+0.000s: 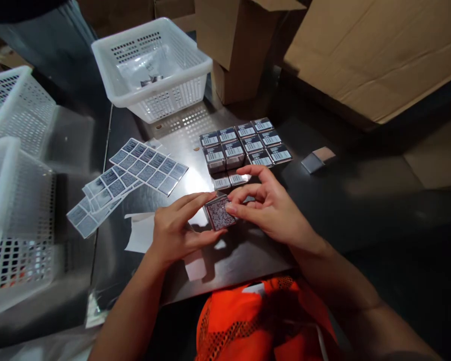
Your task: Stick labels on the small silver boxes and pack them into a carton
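Orange mesh fabric (263,321) lies nearest. Above it, both forearms reach forward; the left hand (173,233) and right hand (270,205) each close a fingertip grip on a small box (220,213) over the worktop (248,250). Beyond sit grouped barcoded boxes (244,143), label sheets (146,165), and a white basket (154,65).

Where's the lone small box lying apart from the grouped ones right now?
In the head view, the lone small box lies on the dark table, right of the block of labelled boxes and beyond the right hand.
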Available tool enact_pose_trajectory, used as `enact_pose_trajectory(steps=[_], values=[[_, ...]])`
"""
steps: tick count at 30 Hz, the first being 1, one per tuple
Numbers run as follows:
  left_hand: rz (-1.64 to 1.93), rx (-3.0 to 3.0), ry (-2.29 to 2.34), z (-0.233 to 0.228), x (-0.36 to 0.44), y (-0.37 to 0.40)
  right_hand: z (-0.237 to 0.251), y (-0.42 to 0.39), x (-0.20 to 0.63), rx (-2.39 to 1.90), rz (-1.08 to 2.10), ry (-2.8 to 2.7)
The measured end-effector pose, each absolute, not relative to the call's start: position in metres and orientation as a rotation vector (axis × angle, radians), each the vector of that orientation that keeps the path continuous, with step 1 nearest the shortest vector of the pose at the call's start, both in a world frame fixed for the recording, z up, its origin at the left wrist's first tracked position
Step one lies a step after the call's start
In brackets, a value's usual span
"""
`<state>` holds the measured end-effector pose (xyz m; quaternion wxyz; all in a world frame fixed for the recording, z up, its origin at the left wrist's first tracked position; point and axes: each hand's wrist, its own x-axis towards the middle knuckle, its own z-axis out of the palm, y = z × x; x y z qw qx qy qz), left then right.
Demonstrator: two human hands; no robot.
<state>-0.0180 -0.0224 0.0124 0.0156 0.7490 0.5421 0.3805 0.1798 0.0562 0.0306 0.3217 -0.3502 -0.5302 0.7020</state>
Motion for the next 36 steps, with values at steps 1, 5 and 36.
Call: enact_pose_trajectory(steps=[1,5,36], values=[[1.182,2.331,1.688,0.012,-0.018,-0.022,0.031,0.056,0.18,-0.919,1.84,-1.392],[1.181,2.336,1.682,0.012,-0.018,-0.022,0.031,0.055,0.179,-0.926,1.827,-1.395],[1.278,2.138,1.843,0.005,-0.033,-0.036,0.003,0.043,0.295,-1.383,1.128,-1.67]])
